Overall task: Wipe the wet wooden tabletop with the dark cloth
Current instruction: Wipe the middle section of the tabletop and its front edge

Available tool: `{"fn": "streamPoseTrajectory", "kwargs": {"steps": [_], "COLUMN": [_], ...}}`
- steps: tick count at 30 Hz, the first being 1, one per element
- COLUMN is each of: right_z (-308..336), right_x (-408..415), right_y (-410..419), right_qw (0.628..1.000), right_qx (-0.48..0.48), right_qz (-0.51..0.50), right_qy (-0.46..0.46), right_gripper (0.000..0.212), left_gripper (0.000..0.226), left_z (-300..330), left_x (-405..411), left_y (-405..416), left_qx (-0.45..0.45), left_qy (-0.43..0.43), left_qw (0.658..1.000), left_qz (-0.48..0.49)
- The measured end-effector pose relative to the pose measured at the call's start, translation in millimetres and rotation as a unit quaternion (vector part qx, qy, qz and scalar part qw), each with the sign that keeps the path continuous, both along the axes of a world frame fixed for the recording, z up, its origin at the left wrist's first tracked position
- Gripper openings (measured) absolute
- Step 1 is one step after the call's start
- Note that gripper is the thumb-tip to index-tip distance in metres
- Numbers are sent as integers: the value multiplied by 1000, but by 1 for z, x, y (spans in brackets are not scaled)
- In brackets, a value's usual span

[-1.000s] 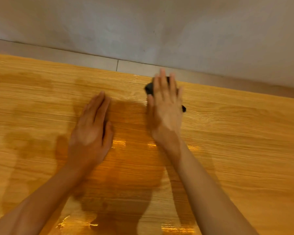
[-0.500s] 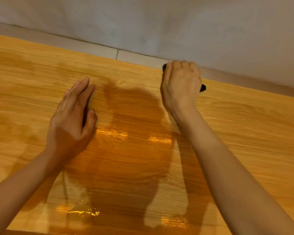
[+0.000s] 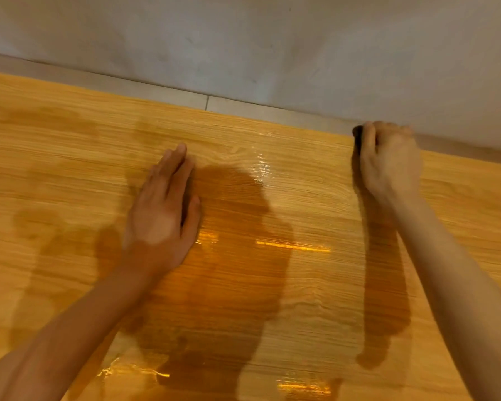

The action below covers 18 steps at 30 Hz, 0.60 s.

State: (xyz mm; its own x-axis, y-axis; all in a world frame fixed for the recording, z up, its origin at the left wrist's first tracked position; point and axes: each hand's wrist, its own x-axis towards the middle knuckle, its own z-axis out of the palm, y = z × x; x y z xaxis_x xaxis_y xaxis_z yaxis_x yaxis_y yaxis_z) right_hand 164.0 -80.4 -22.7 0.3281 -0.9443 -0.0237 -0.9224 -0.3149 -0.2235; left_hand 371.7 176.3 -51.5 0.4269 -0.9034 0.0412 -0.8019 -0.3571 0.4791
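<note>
The wooden tabletop [image 3: 272, 299] fills the lower view, with wet glossy streaks across its middle and near edge. My right hand [image 3: 389, 162] is at the table's far edge on the right, fingers curled over the dark cloth [image 3: 358, 140]; only a small dark corner of the cloth shows beside my thumb. My left hand [image 3: 164, 209] lies flat on the wood left of centre, fingers straight and together, holding nothing.
A grey wall [image 3: 272, 47] rises just behind the table, with a pale tiled strip [image 3: 156, 89] between the wall and the table's far edge. Dark shadows of my head and arms fall across the wet wood.
My right hand has carried the cloth to the right along the far edge, its fingers now curled over it. My left hand stays flat on the wood.
</note>
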Motion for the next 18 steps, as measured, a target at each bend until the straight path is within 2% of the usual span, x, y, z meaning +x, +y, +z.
{"fn": "streamPoseTrajectory", "kwargs": {"steps": [2,6,8,10,13,16,18], "right_z": [-3,-16,-17,-13,-7,0,4], "right_x": [29,130,162,160,113,83,92], "right_y": [13,60,77,77,56,41,41], "right_qw": [1000,991,983,973,979,993,993], "right_qx": [-18,-21,0,47,62,65,80], "right_qz": [12,131,182,219,182,98,88], "right_qy": [7,23,-17,-54,-60,-27,-12], "right_gripper": [41,36,36,34,32,35,36], "left_gripper": [56,59,60,63,65,62,62], "left_z": [-2,0,3,8,11,9,5], "left_x": [2,5,6,10,32,71,101], "left_y": [4,3,3,6,17,38,54], "left_qx": [9,30,22,13,9,10,16], "left_qy": [-19,6,21,60,91,62,42], "left_qw": [1000,1000,999,997,995,998,999], "left_qz": [-10,-9,-22,-36,-40,-16,1]}}
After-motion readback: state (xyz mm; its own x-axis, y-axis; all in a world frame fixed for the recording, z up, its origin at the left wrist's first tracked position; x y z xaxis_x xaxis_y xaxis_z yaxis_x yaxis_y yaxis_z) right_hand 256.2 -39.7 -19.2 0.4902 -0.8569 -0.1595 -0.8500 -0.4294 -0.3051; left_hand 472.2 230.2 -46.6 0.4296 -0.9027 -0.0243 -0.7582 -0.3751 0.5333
